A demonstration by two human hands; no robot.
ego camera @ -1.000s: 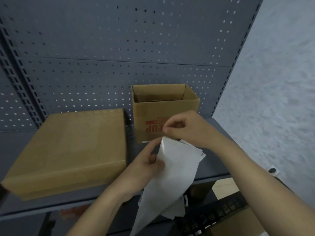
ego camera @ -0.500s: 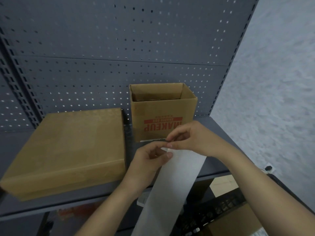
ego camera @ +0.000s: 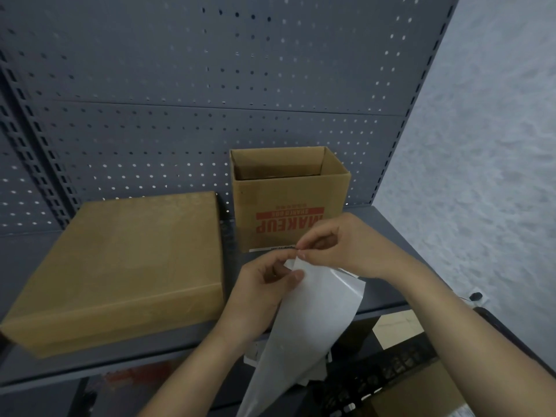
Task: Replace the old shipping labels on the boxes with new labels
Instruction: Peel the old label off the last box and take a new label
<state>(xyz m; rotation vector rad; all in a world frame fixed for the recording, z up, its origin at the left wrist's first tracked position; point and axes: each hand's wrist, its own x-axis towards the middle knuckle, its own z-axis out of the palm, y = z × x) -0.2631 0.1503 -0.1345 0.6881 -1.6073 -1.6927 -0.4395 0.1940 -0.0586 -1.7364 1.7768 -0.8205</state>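
Right now, from the head view, both of my hands are up in front of the shelf (ego camera: pixel 388 218) and both are busy with the same thing. My left hand (ego camera: pixel 261 290) pinches the label sheet (ego camera: pixel 313 323) near its top corner, thumb over the face and the other fingers (ego camera: pixel 281 267) curled behind. My right hand (ego camera: pixel 346 248) has its thumb and forefinger closed narrowly on the very tip of that corner. I cannot tell whether a label layer is already lifting off the backing there; the tip is too small to read.

The sheet is long and pale. Its long axis runs from the pinched corner down and toward me, past the shelf's front edge, and it hangs curled, with a glossy fold on its right side.

What matters for the coming move is what lies straight ahead of my fingers. The open box (ego camera: pixel 288 203), printed MAKEUP upside down in red, stands on the shelf just beyond my hands, its front face toward me. A thin white strip, which I take for the old label (ego camera: pixel 270 249), sits at the foot of that face, just beyond my right fingertips. My right hand is the nearer one to it.

The flat box (ego camera: pixel 120 266) lies closed to the left, beside the open box and well clear of the sheet; I see no label on its top. Behind both stands the grey pegboard (ego camera: pixel 210 115).

I judge that I am separating a new label, and it will have to travel forward, away from me.
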